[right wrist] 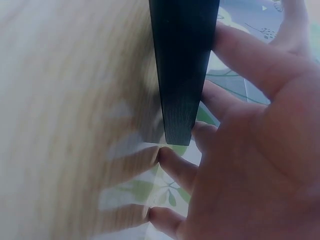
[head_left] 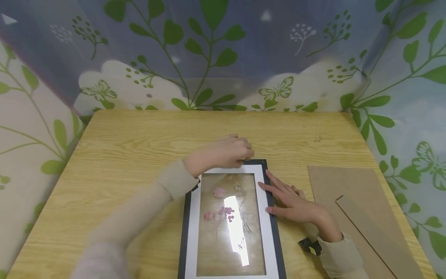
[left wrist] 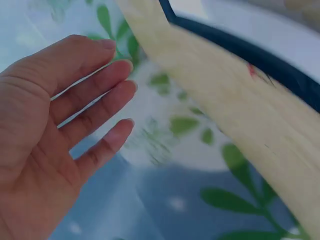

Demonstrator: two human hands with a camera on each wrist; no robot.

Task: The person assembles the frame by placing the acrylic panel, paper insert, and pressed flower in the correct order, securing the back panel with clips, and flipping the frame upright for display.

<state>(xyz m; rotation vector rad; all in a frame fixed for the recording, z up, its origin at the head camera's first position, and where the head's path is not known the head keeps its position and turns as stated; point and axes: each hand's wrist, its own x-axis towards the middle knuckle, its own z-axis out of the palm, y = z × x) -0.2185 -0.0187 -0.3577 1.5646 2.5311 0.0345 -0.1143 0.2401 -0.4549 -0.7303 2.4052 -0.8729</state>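
Head | hands (head_left: 292,202) at black frame (head_left: 277,240) | wooden table (head_left: 139,135) | leafy walls (head_left: 244,58)

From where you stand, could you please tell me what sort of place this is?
Probably a small indoor craft workspace: leaf-patterned wall coverings surround a wooden table on three sides, and a picture frame and brown board lie on it.

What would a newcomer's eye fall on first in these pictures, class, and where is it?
First, the black frame at the near middle of the wooden table, with pink flowers and a bright white reflection in its clear pane. Next, the left hand by its far edge and the right hand with fingertips at its right side. Then the green leaves patterning the backdrop beyond the table.
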